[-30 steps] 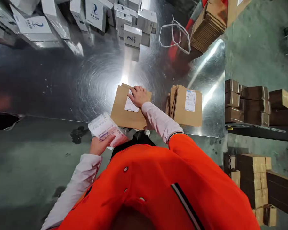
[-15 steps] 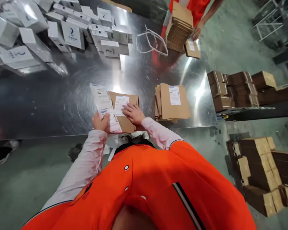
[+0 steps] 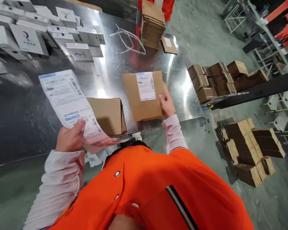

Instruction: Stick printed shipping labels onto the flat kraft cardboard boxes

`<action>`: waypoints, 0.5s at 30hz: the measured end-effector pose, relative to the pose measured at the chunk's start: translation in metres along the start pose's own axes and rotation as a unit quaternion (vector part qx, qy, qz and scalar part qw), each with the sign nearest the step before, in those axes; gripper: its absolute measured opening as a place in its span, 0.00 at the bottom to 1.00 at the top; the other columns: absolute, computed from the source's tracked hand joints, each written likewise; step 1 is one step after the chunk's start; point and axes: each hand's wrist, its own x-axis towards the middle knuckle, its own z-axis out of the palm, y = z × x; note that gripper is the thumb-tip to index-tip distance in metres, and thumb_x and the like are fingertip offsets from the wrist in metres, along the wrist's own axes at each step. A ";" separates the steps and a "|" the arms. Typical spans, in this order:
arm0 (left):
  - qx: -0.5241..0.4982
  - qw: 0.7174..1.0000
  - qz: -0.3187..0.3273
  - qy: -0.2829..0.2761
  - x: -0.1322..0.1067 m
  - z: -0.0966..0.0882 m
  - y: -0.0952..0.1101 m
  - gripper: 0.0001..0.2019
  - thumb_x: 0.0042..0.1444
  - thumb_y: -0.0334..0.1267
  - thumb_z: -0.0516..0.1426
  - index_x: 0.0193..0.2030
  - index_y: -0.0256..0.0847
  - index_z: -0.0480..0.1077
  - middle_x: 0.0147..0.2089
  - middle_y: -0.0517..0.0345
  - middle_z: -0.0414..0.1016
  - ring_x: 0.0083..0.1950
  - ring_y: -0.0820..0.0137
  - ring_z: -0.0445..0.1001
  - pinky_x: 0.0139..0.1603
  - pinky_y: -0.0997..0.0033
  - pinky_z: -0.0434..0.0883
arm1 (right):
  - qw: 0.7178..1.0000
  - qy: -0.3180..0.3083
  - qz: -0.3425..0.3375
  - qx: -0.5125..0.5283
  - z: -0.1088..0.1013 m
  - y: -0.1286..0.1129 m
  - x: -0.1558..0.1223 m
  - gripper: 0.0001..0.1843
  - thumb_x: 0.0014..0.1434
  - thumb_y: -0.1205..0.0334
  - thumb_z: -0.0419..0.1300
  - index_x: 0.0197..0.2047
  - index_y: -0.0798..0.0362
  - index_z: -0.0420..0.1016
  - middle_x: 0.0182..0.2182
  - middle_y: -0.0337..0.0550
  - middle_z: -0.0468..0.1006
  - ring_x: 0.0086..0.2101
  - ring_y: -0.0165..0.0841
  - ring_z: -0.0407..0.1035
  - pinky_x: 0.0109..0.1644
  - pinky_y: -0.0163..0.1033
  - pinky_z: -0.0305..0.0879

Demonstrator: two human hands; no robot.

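A long strip of printed shipping labels [image 3: 62, 92] is pinched in my left hand [image 3: 70, 137], thumb on top, and its lower end curls towards the table edge. Partly under the strip lies a stack of flat cardboard boxes [image 3: 108, 111], its top one bare where I see it. To the right, my right hand [image 3: 167, 103] grips the right edge of a flat cardboard box [image 3: 134, 95] with a white label [image 3: 146, 86] stuck on it. That box lies over a second stack, of which only edges show.
The shiny metal table [image 3: 158, 126] carries many white boxes [image 3: 28, 38] at far left and a loop of white strapping [image 3: 129, 38]. Across it a person in red stands behind a tall cardboard stack [image 3: 153, 28]. Brown cartons [image 3: 244, 143] are piled at right.
My right hand has left the left stack and moved right with a labelled flat box to the right stack. My left hand has shifted left, holding the label strip. The view has turned right.
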 end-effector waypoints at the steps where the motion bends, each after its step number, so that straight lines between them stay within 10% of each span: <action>1: -0.019 1.000 -0.011 0.010 -0.004 0.003 0.002 0.34 0.48 0.61 0.59 0.56 0.40 0.74 0.56 0.55 0.79 0.60 0.49 0.74 0.60 0.52 0.74 | 0.997 0.030 0.028 -0.059 -0.017 0.001 0.007 0.30 0.66 0.56 0.57 0.68 0.59 0.63 0.61 0.60 0.70 0.62 0.43 0.65 0.66 0.53 0.61; 4: -0.066 0.996 -0.044 0.042 -0.018 0.018 0.002 0.32 0.36 0.57 0.67 0.45 0.37 0.77 0.49 0.50 0.82 0.54 0.47 0.77 0.57 0.47 0.75 | 0.993 -0.013 0.028 -0.116 -0.005 -0.017 -0.001 0.36 0.56 0.53 0.68 0.63 0.63 0.68 0.55 0.63 0.74 0.57 0.50 0.68 0.63 0.58 0.64; 7: -0.065 0.993 -0.090 -0.048 -0.029 0.034 0.001 0.29 0.29 0.55 0.70 0.35 0.36 0.77 0.38 0.47 0.82 0.45 0.50 0.79 0.49 0.51 0.78 | 0.950 -0.294 -0.038 0.104 0.075 -0.049 -0.051 0.33 0.54 0.57 0.70 0.62 0.58 0.70 0.48 0.50 0.81 0.45 0.39 0.77 0.53 0.44 0.76; 10: -0.101 0.982 -0.115 -0.113 -0.031 0.039 0.003 0.26 0.26 0.50 0.71 0.32 0.36 0.77 0.33 0.48 0.81 0.39 0.54 0.79 0.42 0.59 0.79 | 0.913 -0.352 -0.009 0.207 0.144 -0.068 -0.108 0.19 0.67 0.58 0.56 0.57 0.54 0.74 0.52 0.46 0.80 0.48 0.34 0.77 0.53 0.39 0.76; 15: -0.180 0.979 -0.077 0.065 -0.022 0.032 -0.010 0.17 0.34 0.44 0.67 0.32 0.37 0.77 0.33 0.52 0.81 0.36 0.62 0.77 0.40 0.66 0.76 | 0.909 -0.379 -0.036 0.172 0.164 -0.078 -0.120 0.21 0.55 0.58 0.70 0.52 0.51 0.79 0.44 0.43 0.84 0.43 0.37 0.79 0.48 0.39 0.77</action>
